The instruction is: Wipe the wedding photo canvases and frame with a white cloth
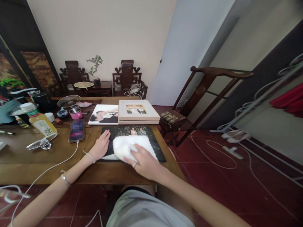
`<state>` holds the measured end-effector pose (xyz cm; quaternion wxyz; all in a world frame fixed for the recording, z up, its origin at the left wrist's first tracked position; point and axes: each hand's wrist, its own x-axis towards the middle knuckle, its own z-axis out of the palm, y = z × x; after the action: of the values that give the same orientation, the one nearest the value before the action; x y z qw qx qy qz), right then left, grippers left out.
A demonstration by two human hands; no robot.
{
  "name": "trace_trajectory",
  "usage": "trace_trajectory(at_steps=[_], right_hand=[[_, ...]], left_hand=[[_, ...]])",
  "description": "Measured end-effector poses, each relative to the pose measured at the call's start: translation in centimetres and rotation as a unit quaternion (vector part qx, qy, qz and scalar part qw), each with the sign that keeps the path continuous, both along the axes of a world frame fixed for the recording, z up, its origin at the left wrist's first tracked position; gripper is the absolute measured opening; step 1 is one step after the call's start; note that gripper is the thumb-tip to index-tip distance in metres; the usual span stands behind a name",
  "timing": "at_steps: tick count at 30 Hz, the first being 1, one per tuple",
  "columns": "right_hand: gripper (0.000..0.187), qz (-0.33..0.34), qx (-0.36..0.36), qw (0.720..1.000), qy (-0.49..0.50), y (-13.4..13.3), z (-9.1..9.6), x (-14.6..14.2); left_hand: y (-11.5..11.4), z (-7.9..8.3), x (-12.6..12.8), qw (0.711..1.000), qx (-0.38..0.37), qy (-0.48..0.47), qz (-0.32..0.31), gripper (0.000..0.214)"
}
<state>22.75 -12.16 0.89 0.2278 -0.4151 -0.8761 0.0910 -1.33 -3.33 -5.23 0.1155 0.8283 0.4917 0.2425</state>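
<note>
A dark photo panel (156, 142) with two people pictured on it lies flat at the right end of the wooden table. Bunched in my right hand (144, 161) is a white cloth (132, 143), spread over much of the panel's middle and hiding that part of the picture. My right fingers are closed round a fold of it. My left hand (102, 145) rests on the panel's left edge with its fingers stretched out, holding nothing. Beyond the panel are a white photo print (100, 110) and a light framed photo (138, 118) on top of another frame.
Left on the wooden table (63, 164) are a phone (77, 130) on a white cable, a pink mug (75, 113), a juice bottle (41, 121) and a silver hair clip (44, 142). A wooden chair (201, 88) with a plaid bag (170, 118) stands at right.
</note>
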Motion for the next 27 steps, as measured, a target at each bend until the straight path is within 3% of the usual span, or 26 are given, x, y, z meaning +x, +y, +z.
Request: trace_trajectory(at_steps=[6, 10, 15, 20, 23, 27], right_hand=[[0.033, -0.114, -0.007, 0.993, 0.011, 5.9, 0.0, 0.7], [0.027, -0.076, 0.007, 0.997, -0.010, 7.2, 0.1, -1.2], [0.024, 0.066, 0.001, 0.997, -0.038, 5.1, 0.5, -4.1], [0.019, 0.196, -0.043, 0.979, -0.047, 1.3, 2.0, -3.6], [0.020, 0.182, -0.069, 0.980, -0.044, -0.2, 2.8, -1.7], [0.031, 0.058, -0.093, 0.994, -0.027, 0.8, 2.8, 1.1]], left_hand=[[-0.1, 0.7, 0.2, 1.000, -0.014, -0.006, 0.000, 0.049], [-0.2, 2.3, 0.4, 0.996, -0.017, -0.081, 0.013, 0.052], [-0.6, 4.0, 0.4, 0.972, -0.019, -0.226, 0.057, 0.054], [-1.0, 4.4, 0.5, 0.965, -0.046, -0.252, 0.055, 0.060], [-1.2, 4.3, 0.8, 0.974, -0.052, -0.214, 0.046, 0.061], [-1.1, 3.3, 1.0, 0.992, -0.051, -0.117, 0.003, 0.059]])
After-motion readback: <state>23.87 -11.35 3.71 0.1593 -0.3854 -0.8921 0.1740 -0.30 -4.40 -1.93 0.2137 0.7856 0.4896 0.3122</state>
